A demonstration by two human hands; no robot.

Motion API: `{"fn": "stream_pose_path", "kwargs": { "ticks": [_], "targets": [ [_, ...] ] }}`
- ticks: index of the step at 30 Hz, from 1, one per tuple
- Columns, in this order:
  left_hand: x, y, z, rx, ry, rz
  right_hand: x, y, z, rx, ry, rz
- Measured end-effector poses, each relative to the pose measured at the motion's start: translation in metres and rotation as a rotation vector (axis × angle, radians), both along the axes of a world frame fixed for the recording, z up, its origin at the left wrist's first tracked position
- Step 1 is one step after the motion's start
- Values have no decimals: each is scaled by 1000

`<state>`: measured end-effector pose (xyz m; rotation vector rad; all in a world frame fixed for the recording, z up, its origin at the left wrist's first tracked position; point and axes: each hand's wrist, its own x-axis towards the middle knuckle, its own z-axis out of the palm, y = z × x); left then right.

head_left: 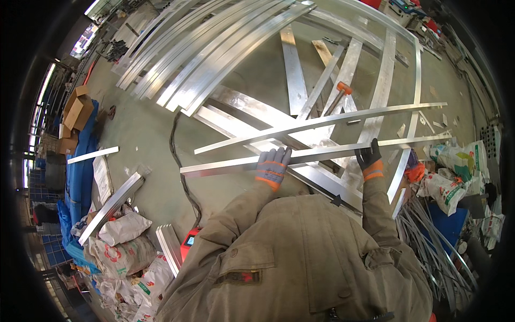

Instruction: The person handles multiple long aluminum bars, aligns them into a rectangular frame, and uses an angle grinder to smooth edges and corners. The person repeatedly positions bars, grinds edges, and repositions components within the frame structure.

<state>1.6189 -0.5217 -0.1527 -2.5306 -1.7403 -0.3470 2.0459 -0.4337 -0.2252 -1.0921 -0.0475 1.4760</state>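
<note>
My left hand (273, 165), in a grey glove with an orange cuff, lies with its fingers curled over a long silvery aluminium bar (225, 165). Farther right along this bar, my right hand (369, 160) grips it in a dark-palmed glove, the thumb side raised. The bar runs nearly level across in front of me, over other metal pieces. Just beyond it, a second slim aluminium bar (300, 127) slants up to the right, touched by neither hand. Past that rests a mallet (344, 88) with an orange head. Parts of both hands' grips are hidden.
Wide aluminium profiles (220, 59) lie side by side at the far left. A black cable (179, 180) leads to a red device (189, 244). White sacks (123, 252) crowd the left, more sacks (445, 188) the right. Thin metal strips (429, 241) are heaped near my right.
</note>
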Motion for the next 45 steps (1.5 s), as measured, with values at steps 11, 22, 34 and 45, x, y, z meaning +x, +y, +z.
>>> {"fn": "stream_pose_path", "kwargs": {
  "ticks": [11, 22, 34, 45],
  "targets": [
    [-45, 28, 26, -154, -31, 200, 10, 57, -47, 115, 106, -69],
    [-101, 32, 18, -275, -8, 372, 10, 111, -51, 109, 133, 199],
    [-118, 44, -25, -241, -45, 328, 46, 144, -137, 524, -785, 138],
    [-150, 58, -31, -414, -91, 248, -26, 142, -65, 277, -233, -21]
  ]
}}
